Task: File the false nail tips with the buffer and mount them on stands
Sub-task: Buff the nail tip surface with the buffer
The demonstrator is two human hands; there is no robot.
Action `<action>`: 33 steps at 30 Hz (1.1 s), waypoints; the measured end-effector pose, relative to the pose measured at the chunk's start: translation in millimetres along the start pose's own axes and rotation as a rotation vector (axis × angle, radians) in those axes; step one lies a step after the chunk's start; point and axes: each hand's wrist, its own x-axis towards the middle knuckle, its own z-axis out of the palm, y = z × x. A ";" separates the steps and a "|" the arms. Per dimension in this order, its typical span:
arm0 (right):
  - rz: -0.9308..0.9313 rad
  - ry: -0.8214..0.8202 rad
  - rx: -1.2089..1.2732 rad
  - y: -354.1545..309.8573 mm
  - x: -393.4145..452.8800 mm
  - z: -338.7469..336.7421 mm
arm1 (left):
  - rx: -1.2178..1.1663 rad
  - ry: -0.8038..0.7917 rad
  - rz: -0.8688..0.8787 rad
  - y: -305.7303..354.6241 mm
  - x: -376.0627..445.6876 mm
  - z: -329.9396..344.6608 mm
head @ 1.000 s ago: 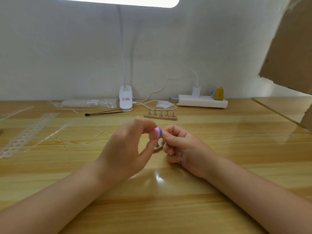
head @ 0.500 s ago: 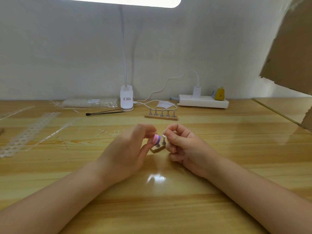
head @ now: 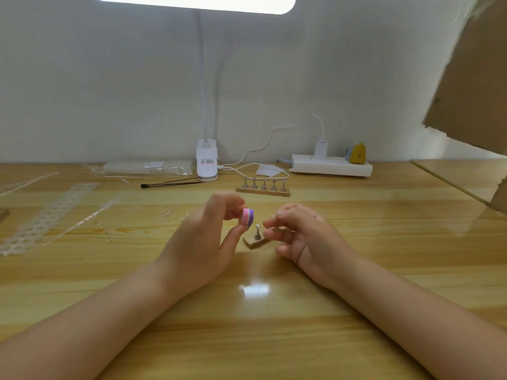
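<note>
Glossy wooden counter (head: 356, 270) carries a five-peg nail stand (head: 263, 187), a nearer single-peg stand (head: 256, 238), clip lamp (head: 207, 163), power strip (head: 330, 165), black stick (head: 170, 183), clear plastic strips (head: 49, 215), bagged tips (head: 148, 168).

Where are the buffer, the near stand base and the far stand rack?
buffer (head: 248, 220), head view, on its pink and purple edge.
near stand base (head: 253, 241), head view, on its wooden block.
far stand rack (head: 262, 190), head view, on its wooden strip.
</note>
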 end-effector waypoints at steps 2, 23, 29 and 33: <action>-0.009 0.015 -0.015 0.9 0.2 -0.1 | -0.013 0.003 -0.015 0.2 -0.7 0.3; -0.079 -0.051 -0.163 7.8 1.2 -2.4 | 0.001 -0.027 -0.034 4.2 -2.9 2.1; -0.106 -0.085 -0.189 12.7 3.0 -3.9 | 0.025 0.005 -0.065 -2.0 -3.0 2.4; -0.120 -0.102 -0.284 13.3 2.3 -4.3 | 0.098 0.035 0.077 3.2 -1.1 4.5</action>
